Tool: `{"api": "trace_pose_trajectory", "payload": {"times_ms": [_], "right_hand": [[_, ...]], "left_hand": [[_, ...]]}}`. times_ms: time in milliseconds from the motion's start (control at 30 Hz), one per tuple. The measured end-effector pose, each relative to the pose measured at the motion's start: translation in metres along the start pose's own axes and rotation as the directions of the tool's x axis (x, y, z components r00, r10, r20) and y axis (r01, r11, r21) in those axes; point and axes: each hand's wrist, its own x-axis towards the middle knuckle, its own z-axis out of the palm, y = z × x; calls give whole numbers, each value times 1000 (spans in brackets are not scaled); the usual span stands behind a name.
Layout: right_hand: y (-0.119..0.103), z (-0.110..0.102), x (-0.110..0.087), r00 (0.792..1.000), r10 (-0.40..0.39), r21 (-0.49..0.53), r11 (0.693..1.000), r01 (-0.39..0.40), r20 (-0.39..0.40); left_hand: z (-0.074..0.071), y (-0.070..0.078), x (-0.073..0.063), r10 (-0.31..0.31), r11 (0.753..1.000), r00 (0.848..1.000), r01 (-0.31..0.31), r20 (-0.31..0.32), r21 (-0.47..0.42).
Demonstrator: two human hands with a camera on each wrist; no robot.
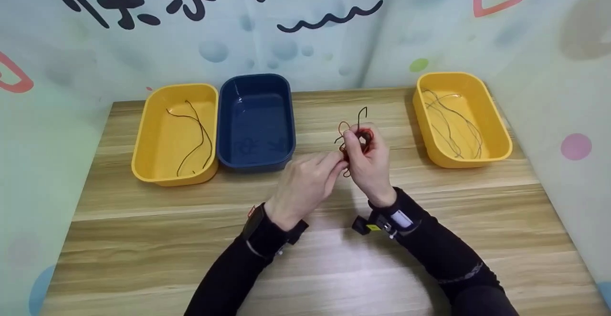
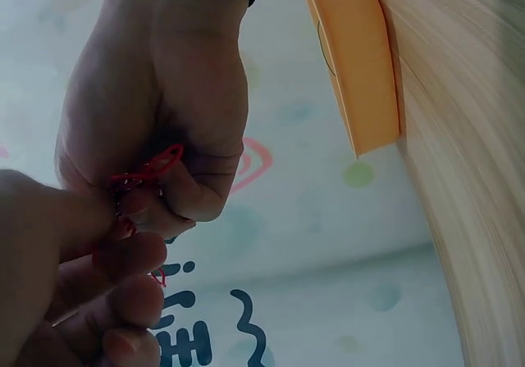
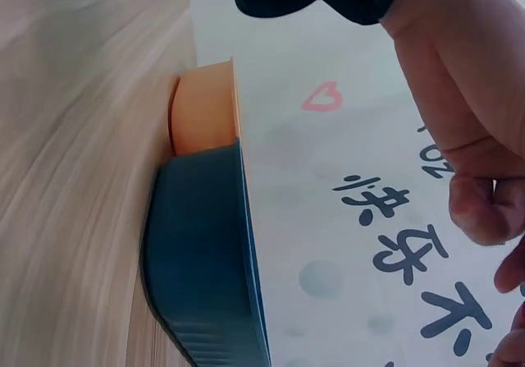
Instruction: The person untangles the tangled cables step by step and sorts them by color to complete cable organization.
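Note:
Both hands meet over the table, right of centre in the head view. My right hand (image 1: 372, 168) holds a looped bundle of thin red and black wires (image 1: 366, 137) in its curled fingers. Its thumb lies along the bundle. A bent black end sticks up above that hand, and a small red loop stands out on its left. My left hand (image 1: 305, 177) pinches the lower left side of the bundle, its fingertips touching the right hand. In the left wrist view, red wire (image 2: 156, 168) shows between the two hands; the pinch point is partly hidden by fingers.
A yellow tray (image 1: 138, 163) with dark wires stands at the left, directly beside a dark blue tray (image 1: 255, 167). At the right is another yellow tray (image 1: 503, 149) holding thin grey wires. A printed cloth backdrop (image 1: 329, 58) rises behind the wooden table (image 1: 143, 239).

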Motion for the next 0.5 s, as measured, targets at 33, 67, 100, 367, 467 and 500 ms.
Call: {"api": "trace_pose_trajectory", "payload": {"times_ms": [33,67,100,367,467,500], "right_hand": [[0,0,0,1000,6,3,1000,-6,-2],[0,-1,1,1000,9,8,1000,-9,-4],[0,-1,1,1000,9,13,1000,-9,-4],[4,-3,5,992,-124,-33,992,124,1],[5,-5,8,987,-159,-63,985,158,-3],[5,-6,9,989,-150,-58,987,150,-6]], "left_hand": [[0,0,0,-4,1000,1000,4,4,-7],[0,0,0,-8,1000,1000,8,9,-12],[-1,1,0,-11,1000,1000,11,14,-14],[-1,3,0,-20,1000,999,20,42,-1],[-2,4,1,-2,999,998,4,55,-36],[-3,4,1,7,999,998,-4,62,-54]]}}
